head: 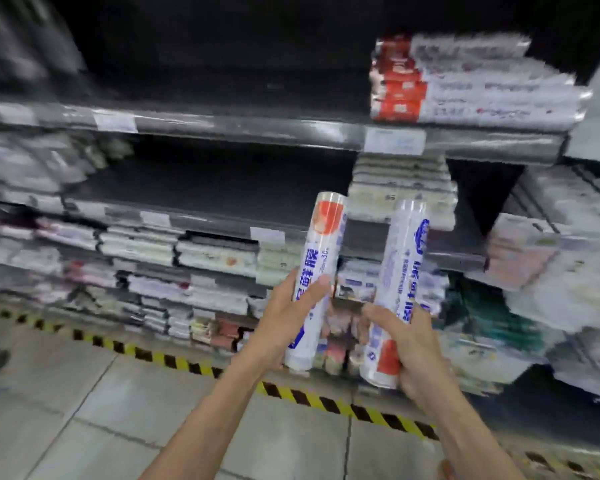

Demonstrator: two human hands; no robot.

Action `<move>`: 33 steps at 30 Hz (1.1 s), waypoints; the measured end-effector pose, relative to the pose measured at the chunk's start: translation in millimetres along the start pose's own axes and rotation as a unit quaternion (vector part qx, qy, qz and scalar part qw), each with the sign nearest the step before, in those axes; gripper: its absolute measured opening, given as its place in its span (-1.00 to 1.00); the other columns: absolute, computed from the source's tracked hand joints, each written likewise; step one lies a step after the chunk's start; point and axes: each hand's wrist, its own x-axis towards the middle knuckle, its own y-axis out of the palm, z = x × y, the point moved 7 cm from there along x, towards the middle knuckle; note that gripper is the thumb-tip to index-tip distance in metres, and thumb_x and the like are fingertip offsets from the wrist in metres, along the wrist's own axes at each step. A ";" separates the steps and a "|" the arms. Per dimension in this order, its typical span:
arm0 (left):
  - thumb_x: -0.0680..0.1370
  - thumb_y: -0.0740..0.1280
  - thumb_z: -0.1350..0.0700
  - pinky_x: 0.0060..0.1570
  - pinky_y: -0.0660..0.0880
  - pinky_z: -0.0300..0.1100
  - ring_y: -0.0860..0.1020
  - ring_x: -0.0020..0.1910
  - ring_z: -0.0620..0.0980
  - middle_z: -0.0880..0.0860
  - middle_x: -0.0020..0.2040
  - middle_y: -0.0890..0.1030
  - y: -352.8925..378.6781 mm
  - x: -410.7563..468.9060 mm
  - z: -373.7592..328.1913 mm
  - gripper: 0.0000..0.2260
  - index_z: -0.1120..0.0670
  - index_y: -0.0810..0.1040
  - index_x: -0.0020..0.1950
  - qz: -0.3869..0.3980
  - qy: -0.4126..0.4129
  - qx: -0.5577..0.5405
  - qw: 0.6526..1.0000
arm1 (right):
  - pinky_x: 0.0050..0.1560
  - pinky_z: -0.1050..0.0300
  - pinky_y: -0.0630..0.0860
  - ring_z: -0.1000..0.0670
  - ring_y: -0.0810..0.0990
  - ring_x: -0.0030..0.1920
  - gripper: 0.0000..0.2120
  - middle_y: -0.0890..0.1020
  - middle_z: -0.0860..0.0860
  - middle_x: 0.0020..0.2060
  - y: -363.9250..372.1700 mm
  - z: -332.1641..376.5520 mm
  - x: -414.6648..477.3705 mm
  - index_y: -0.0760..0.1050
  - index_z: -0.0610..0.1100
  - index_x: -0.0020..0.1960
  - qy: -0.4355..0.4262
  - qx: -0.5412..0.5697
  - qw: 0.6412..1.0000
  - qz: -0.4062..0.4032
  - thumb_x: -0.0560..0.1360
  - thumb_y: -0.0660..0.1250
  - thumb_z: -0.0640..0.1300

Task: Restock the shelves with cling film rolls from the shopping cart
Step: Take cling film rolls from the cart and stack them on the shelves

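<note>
My left hand (291, 313) grips a white cling film roll (321, 251) with blue lettering and an orange patch near its top, held nearly upright. My right hand (406, 344) grips a second white cling film roll (400, 268), its orange patch near the bottom, also nearly upright. Both rolls are raised in front of the shelves (222, 126), side by side with a small gap between them. The background is blurred by motion.
A stack of red-and-white packs (471, 81) lies on the upper shelf at right, with a dark bare stretch to its left. Flat packs (402, 192) fill the middle shelf at right; lower shelves (187, 271) are full. Yellow-black tape (174, 362) lines the floor.
</note>
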 end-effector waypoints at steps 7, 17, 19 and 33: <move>0.47 0.26 -0.09 -0.33 0.48 -0.30 0.53 -0.36 -0.11 -0.01 -0.31 0.54 -182.7 -28.9 -24.0 -0.62 0.19 0.47 0.10 -0.116 0.051 -0.024 0.992 | -0.40 0.07 0.46 -0.06 0.49 -0.49 -0.86 0.54 -0.11 -0.50 185.8 -28.8 29.6 0.43 -0.24 -0.17 -0.004 -0.046 0.991 0.126 0.39 0.40 -0.34; 0.52 0.26 -0.09 -0.32 0.49 -0.24 0.50 -0.36 -0.04 0.07 -0.29 0.51 -397.1 -6.9 -41.7 -0.65 0.19 0.44 0.07 -0.152 0.083 -0.006 0.985 | -0.41 0.12 0.47 -0.04 0.50 -0.47 -0.70 0.54 -0.11 -0.45 389.9 -60.6 77.3 0.41 -0.25 -0.06 -0.012 -0.065 0.980 0.186 0.32 0.46 -0.20; 0.54 0.26 -0.11 -0.28 0.48 -0.19 0.48 -0.32 0.00 0.10 -0.26 0.50 -427.3 10.8 -39.8 -0.64 0.18 0.44 0.07 -0.146 0.085 0.006 0.986 | -0.39 0.12 0.47 -0.04 0.53 -0.45 -0.65 0.56 -0.12 -0.40 415.6 -68.4 94.5 0.43 -0.22 -0.07 -0.008 -0.080 0.981 0.175 0.23 0.44 -0.11; 0.50 0.31 -0.08 -0.33 0.54 -0.19 0.56 -0.38 0.00 0.09 -0.28 0.60 -601.0 194.2 14.4 -0.72 0.12 0.48 0.00 -0.151 0.002 0.052 0.987 | -0.35 0.10 0.54 -0.02 0.58 -0.40 -0.64 0.61 -0.09 -0.35 539.0 -151.9 265.6 0.46 -0.21 0.06 0.055 -0.048 0.988 0.136 0.33 0.48 -0.18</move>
